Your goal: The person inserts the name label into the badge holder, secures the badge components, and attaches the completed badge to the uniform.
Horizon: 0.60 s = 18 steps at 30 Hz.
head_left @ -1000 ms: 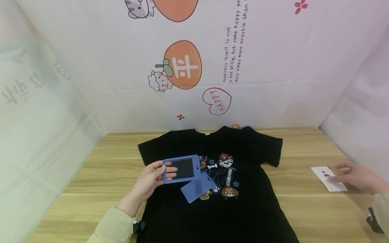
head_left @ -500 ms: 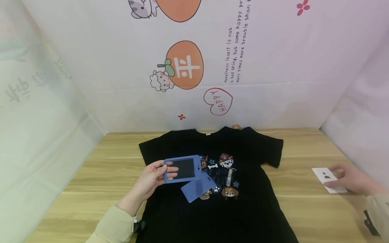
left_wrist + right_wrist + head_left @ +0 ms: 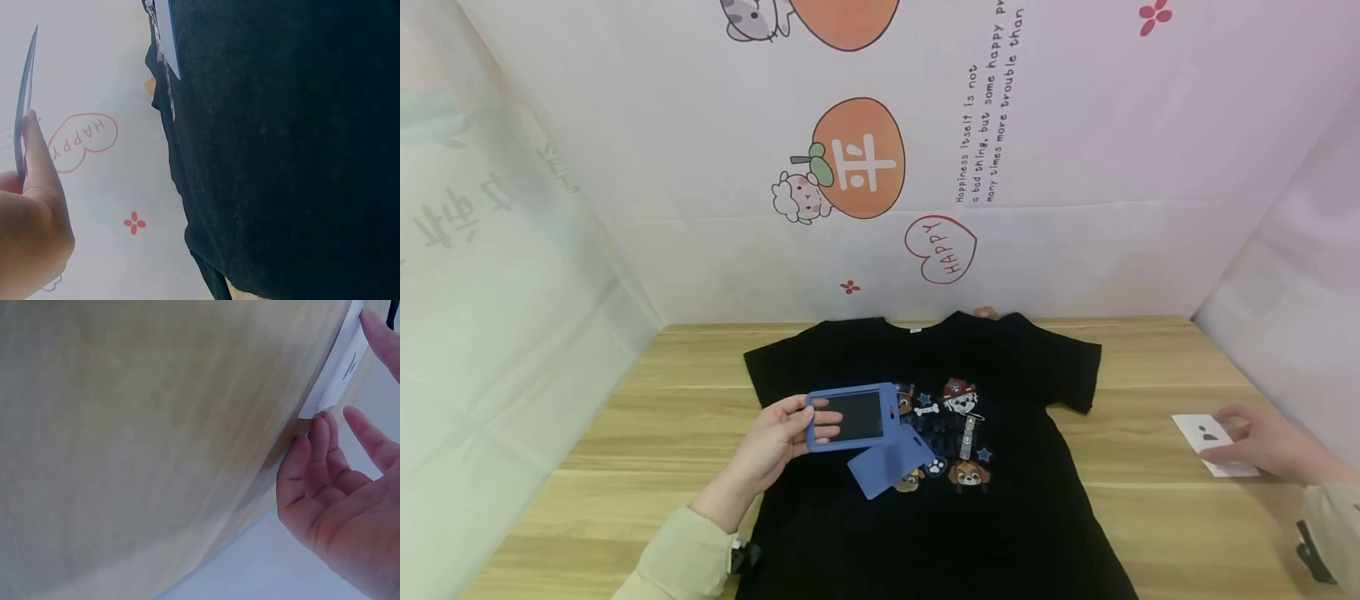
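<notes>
My left hand (image 3: 781,437) pinches one end of a blue badge holder (image 3: 891,421) with a clear window, thumb in front and fingers seen through it. A flat blue card-shaped piece with a slot (image 3: 887,467) lies partly behind the holder, over the black T-shirt (image 3: 940,533). The left wrist view shows the badge holder (image 3: 22,106) edge-on. Far to the right, my right hand (image 3: 1273,442) grips a white card (image 3: 1195,429) across its width, thumb on one edge and curled fingers at the other. The white card (image 3: 334,369) lies at the wooden tabletop.
A strap clip with a metal pin (image 3: 968,437) lies on the shirt's cartoon print. The shirt spreads over the middle of the wooden table (image 3: 647,450). White printed cloth walls (image 3: 715,267) enclose the back and both sides.
My right hand's fingers have closed around the edges of the white card, which stays about where it was. My left hand and the badge holder have hardly moved.
</notes>
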Available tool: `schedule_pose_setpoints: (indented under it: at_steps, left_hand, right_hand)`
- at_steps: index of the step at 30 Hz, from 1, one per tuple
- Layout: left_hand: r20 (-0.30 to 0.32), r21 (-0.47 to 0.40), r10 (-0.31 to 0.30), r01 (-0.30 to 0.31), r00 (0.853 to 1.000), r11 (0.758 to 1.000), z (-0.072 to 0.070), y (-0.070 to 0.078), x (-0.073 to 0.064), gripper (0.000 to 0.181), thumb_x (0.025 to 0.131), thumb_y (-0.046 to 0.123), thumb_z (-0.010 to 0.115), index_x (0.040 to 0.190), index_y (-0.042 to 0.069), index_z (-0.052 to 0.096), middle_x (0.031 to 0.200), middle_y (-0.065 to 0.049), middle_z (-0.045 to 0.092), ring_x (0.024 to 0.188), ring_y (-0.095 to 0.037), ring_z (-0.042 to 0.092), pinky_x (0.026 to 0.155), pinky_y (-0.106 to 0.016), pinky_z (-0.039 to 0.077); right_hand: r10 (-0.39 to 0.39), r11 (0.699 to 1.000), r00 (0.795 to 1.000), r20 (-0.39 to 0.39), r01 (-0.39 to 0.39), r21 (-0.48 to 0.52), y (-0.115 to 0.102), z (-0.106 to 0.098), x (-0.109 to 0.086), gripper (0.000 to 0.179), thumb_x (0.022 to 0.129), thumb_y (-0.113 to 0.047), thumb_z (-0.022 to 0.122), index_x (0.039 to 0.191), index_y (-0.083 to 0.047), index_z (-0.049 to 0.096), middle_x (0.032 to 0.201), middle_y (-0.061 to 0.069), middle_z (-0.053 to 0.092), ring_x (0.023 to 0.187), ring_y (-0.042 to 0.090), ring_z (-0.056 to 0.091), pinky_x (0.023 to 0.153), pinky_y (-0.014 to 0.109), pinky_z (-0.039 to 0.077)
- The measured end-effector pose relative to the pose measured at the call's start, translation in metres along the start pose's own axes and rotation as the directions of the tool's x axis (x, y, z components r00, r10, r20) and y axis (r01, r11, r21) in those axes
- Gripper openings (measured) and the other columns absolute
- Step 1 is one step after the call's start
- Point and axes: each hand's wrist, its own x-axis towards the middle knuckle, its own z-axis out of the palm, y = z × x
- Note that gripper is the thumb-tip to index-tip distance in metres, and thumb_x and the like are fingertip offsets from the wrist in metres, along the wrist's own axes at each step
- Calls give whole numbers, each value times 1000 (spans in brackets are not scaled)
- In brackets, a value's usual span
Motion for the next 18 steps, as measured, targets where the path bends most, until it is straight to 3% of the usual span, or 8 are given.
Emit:
schedule_pose_setpoints:
  at_steps: [4, 13, 18]
  left_hand:
    - [-7, 15, -13, 13, 1000, 1000, -1, 0, 0, 38, 103, 15, 38, 130, -11, 38, 119, -17, 65, 95, -8, 67, 88, -28, 53]
    - [-9, 15, -17, 17, 1000, 1000, -1, -2, 2, 39, 103, 15, 38, 132, -12, 36, 118, -16, 65, 96, -9, 67, 89, -28, 53]
    - [-5, 14, -13, 13, 1000, 1000, -2, -2, 1, 39, 103, 14, 38, 131, -12, 36, 117, -16, 66, 95, -9, 67, 88, -28, 53]
  right_hand:
    - [5, 999, 1000, -21, -6, -36, -3, 0, 1, 77, 79, -36, 74, 117, 21, 39, 91, 38, 60, 79, 33, 61, 59, 27, 41]
    - [14, 1000, 1000, -14, -14, -2, -11, 2, -2, 79, 75, -27, 78, 120, 21, 34, 93, 42, 57, 72, 22, 59, 57, 28, 44]
    - [17, 1000, 1000, -15, -17, -9, -8, 4, 0, 79, 74, -29, 79, 119, 19, 36, 94, 42, 56, 74, 29, 59, 58, 29, 43]
